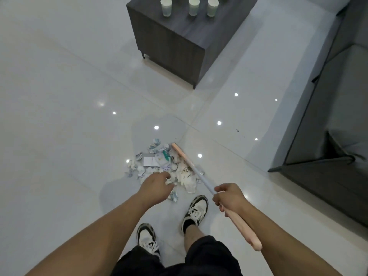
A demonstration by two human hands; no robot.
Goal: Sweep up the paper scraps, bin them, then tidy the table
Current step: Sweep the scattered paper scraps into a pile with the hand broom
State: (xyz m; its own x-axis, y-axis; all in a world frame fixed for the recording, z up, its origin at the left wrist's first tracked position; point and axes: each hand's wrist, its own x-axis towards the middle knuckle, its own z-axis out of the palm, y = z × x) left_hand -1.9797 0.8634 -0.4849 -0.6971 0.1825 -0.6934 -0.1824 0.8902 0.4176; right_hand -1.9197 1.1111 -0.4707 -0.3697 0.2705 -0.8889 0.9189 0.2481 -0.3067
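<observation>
A heap of torn and crumpled paper scraps (159, 164) lies on the glossy white floor just ahead of my feet. A broom (197, 175) with a pale blue shaft and pink grip slants across it, its pink head (180, 153) resting at the heap's right edge. My right hand (229, 197) grips the broom handle near the top of the pink grip. My left hand (157, 186) hangs over the near side of the heap, fingers loosely curled and pointing down, holding nothing I can see. A dark wooden table (179, 42) stands further ahead.
Three paper cups (194, 5) stand on the table top, and part of another shows at the frame's top edge. A grey sofa (338, 116) runs along the right side. My two sneakers (196, 212) stand just behind the heap. Open tiled floor spreads to the left.
</observation>
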